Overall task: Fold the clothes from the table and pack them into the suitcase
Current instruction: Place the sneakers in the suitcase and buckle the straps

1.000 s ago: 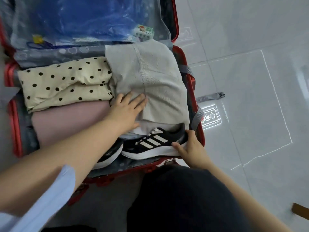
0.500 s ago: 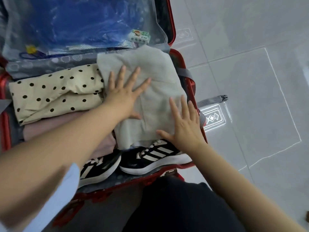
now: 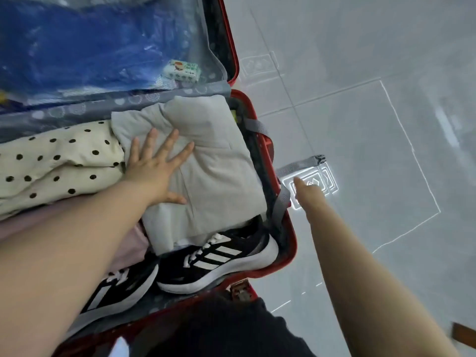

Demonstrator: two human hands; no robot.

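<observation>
My left hand (image 3: 154,168) presses flat on the grey garment (image 3: 219,176), my right hand (image 3: 307,194), grip unclear, is by the strap (image 3: 298,166); letting go may unfold it.

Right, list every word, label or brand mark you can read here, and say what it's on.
No word reads clearly.
Small green-and-white packet in the red suitcase lid: print too blurred to read.
Black trainer with white sole: three white stripes, no lettering visible.
</observation>
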